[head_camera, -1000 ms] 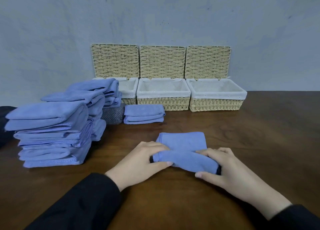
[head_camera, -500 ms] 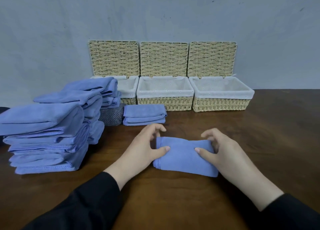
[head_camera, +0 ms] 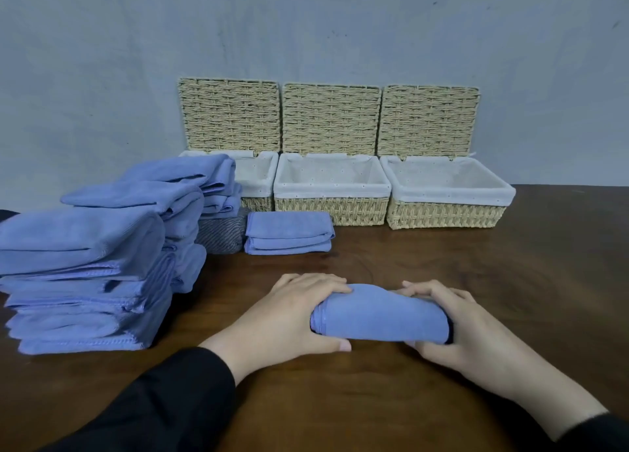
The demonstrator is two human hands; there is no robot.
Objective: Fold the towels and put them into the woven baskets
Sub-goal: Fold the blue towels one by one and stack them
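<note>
A small folded blue towel [head_camera: 381, 315] lies on the brown table in front of me. My left hand [head_camera: 292, 315] grips its left end, fingers over the top and thumb at the front. Its right end is gripped the same way by my right hand [head_camera: 463, 329]. Three woven baskets with white liners stand open against the wall: the left one [head_camera: 258, 179] partly hidden by towels, the middle one [head_camera: 332, 192] and the right one [head_camera: 449, 196]. A folded blue towel [head_camera: 289, 233] lies before the left and middle baskets.
A tall stack of blue towels [head_camera: 85, 274] fills the table's left side, with a second pile [head_camera: 190, 192] behind it and a grey towel [head_camera: 221, 235] underneath. The baskets' lids [head_camera: 332, 118] lean upright on the grey wall. Bare wood [head_camera: 527, 264] spreads to the right.
The towel went from half-folded to a compact bundle. Both hands shifted from its near edge to its two ends and now clasp it.
</note>
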